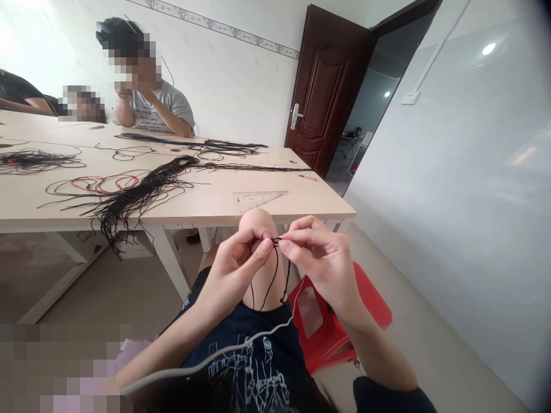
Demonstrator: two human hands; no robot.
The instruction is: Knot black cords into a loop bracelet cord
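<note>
Above my raised knee, both hands pinch a thin black cord (pixel 276 264) close together. Thumb and forefinger of my left hand (pixel 243 255) are closed on it at the left. From the right, my right hand (pixel 321 252) grips it between thumb and fingertips. A small knot or crossing of the cord shows between the fingertips. Loose strands hang down over my knee, and one hanging length looks braided, with a small knot at its lower end. Part of the cord is hidden behind my fingers.
A table (pixel 206 201) ahead carries a thick bundle of black cords (pixel 150 183), red cord (pixel 103 183) and a clear set square (pixel 260 198). A person (pixel 155 106) sits across it. A red stool (pixel 370 292) stands at my right; a pale cable (pixel 215 357) crosses my lap.
</note>
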